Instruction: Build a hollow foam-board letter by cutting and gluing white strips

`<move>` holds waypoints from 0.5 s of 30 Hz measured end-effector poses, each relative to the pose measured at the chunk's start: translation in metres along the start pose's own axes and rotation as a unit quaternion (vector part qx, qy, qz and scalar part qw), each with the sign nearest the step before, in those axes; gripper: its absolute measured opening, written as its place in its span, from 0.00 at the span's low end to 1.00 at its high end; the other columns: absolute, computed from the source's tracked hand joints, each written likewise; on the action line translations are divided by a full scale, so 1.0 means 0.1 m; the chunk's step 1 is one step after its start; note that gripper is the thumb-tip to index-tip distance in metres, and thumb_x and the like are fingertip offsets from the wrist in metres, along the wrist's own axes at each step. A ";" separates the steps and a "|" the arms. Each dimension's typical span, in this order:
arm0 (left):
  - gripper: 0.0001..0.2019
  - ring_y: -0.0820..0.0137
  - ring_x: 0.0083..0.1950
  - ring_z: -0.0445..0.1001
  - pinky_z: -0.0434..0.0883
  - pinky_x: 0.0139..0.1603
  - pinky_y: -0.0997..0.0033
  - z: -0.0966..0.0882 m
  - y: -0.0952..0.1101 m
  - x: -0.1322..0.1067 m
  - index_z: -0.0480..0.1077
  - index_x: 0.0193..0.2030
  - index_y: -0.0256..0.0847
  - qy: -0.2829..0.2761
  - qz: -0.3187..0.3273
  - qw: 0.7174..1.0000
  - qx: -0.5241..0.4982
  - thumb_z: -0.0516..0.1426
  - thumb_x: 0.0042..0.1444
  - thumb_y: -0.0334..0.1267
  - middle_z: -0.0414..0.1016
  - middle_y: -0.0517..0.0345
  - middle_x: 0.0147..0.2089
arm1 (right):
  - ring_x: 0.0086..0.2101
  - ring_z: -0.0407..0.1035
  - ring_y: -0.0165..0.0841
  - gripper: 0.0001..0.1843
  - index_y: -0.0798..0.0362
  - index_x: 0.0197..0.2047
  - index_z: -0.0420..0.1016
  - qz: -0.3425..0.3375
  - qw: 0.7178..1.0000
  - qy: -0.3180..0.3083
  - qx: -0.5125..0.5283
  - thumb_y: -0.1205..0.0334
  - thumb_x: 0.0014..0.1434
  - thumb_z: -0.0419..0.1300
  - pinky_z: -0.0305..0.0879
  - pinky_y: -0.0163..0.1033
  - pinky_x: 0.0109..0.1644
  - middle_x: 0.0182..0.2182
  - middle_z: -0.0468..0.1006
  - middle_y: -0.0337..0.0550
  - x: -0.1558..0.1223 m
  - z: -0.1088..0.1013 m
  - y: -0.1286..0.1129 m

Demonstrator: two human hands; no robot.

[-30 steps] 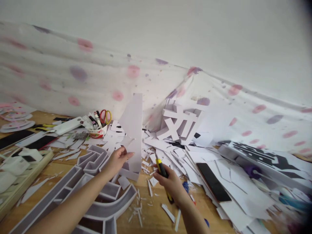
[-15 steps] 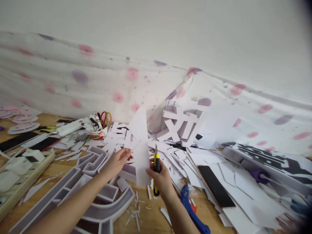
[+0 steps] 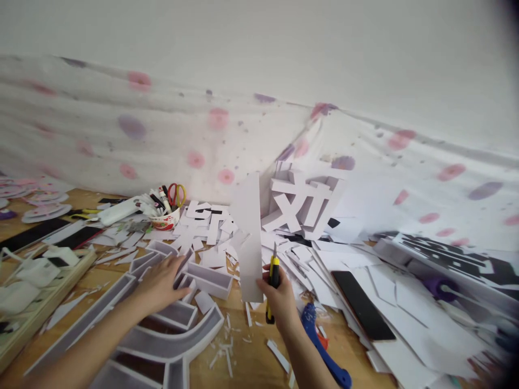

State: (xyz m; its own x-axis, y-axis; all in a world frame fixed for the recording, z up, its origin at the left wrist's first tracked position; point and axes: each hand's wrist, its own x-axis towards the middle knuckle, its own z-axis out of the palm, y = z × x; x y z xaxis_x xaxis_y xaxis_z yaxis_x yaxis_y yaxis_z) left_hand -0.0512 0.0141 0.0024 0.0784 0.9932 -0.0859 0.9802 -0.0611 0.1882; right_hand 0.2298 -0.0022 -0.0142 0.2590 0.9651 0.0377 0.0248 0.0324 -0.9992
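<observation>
In my right hand [image 3: 279,297] is a yellow and black utility knife [image 3: 274,278], its blade pointing up. The same hand pinches the lower edge of a tall white foam-board strip [image 3: 251,243], held upright. My left hand [image 3: 164,283] has its fingers apart over a hollow, walled white foam-board character [image 3: 203,337] lying on the table; whether it touches the walls I cannot tell. Loose white offcuts lie behind and around the strip.
A blue glue gun [image 3: 320,346] and a black phone [image 3: 362,305] lie to the right. A finished-looking white character [image 3: 300,202] leans at the back. At left are a power strip [image 3: 48,302] and a cup [image 3: 165,220] holding pens and scissors.
My left hand has moved left and down, away from the foam-board strip to above the hollow character. My right hand, with knife and strip, has shifted slightly right.
</observation>
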 end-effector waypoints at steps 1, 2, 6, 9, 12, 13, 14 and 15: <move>0.37 0.52 0.65 0.56 0.56 0.60 0.52 0.01 0.02 0.01 0.54 0.63 0.36 0.006 0.000 1.000 0.001 0.54 0.47 0.49 0.56 0.40 0.65 | 0.24 0.63 0.29 0.18 0.53 0.35 0.67 0.005 1.000 0.001 0.007 0.61 0.38 0.62 0.60 0.34 0.29 0.23 0.68 0.33 0.00 -0.01 0.01; 0.38 0.51 0.65 0.56 0.55 0.60 0.51 0.02 0.05 0.02 0.54 0.64 0.36 0.012 -0.002 1.000 0.005 0.54 0.47 0.49 0.56 0.39 0.65 | 0.24 0.63 0.29 0.18 0.53 0.35 0.67 0.010 1.000 0.001 0.013 0.61 0.38 0.62 0.60 0.34 0.29 0.23 0.68 0.33 -0.01 -0.02 0.02; 0.40 0.48 0.66 0.53 0.48 0.62 0.46 0.11 0.16 0.03 0.52 0.65 0.36 0.037 -0.023 0.998 0.034 0.56 0.44 0.47 0.54 0.37 0.66 | 0.24 0.63 0.29 0.18 0.53 0.35 0.67 0.032 0.999 0.010 0.035 0.61 0.37 0.63 0.60 0.34 0.30 0.22 0.68 0.33 -0.03 -0.06 0.05; 0.39 0.49 0.65 0.54 0.48 0.62 0.46 0.17 0.24 0.03 0.52 0.65 0.36 0.065 -0.029 0.996 0.045 0.56 0.45 0.42 0.56 0.37 0.65 | 0.24 0.62 0.28 0.18 0.53 0.34 0.67 0.044 0.998 0.017 0.050 0.61 0.36 0.63 0.60 0.34 0.29 0.22 0.67 0.32 -0.06 -0.06 0.08; 0.36 0.52 0.63 0.59 0.52 0.61 0.49 0.14 0.28 0.01 0.53 0.63 0.37 0.080 -0.023 0.996 0.042 0.55 0.45 0.38 0.58 0.39 0.64 | 0.23 0.62 0.28 0.19 0.53 0.34 0.67 0.056 0.995 0.024 0.075 0.61 0.36 0.64 0.59 0.34 0.29 0.22 0.67 0.32 -0.07 -0.05 0.11; 0.36 0.52 0.62 0.60 0.53 0.60 0.50 0.11 0.29 0.01 0.54 0.63 0.37 0.082 -0.019 0.996 0.042 0.55 0.44 0.37 0.58 0.40 0.63 | 0.23 0.62 0.28 0.19 0.53 0.34 0.67 0.062 0.994 0.029 0.086 0.61 0.36 0.64 0.59 0.33 0.28 0.22 0.67 0.32 -0.07 -0.05 0.12; 0.35 0.52 0.61 0.61 0.54 0.60 0.50 0.07 0.29 0.02 0.55 0.63 0.36 0.083 -0.013 0.995 0.044 0.55 0.44 0.36 0.59 0.41 0.63 | 0.23 0.62 0.27 0.19 0.52 0.34 0.67 0.068 0.992 0.034 0.097 0.61 0.36 0.64 0.59 0.33 0.28 0.22 0.67 0.31 -0.07 -0.06 0.13; 0.35 0.52 0.61 0.62 0.55 0.59 0.49 0.03 0.29 0.02 0.55 0.63 0.36 0.084 -0.008 0.995 0.048 0.55 0.44 0.34 0.59 0.42 0.63 | 0.23 0.62 0.27 0.19 0.52 0.34 0.66 0.076 0.991 0.039 0.108 0.61 0.35 0.64 0.59 0.33 0.28 0.22 0.67 0.31 -0.07 -0.06 0.13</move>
State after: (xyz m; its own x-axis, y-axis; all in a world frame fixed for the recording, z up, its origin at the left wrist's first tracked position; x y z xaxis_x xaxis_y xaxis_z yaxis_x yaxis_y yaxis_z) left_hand -0.0217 0.0142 0.0052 0.0393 0.9962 0.0781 0.9946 -0.0465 0.0929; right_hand 0.2339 -0.0105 -0.0275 0.3182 0.9404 -0.1201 -0.2243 -0.0484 -0.9733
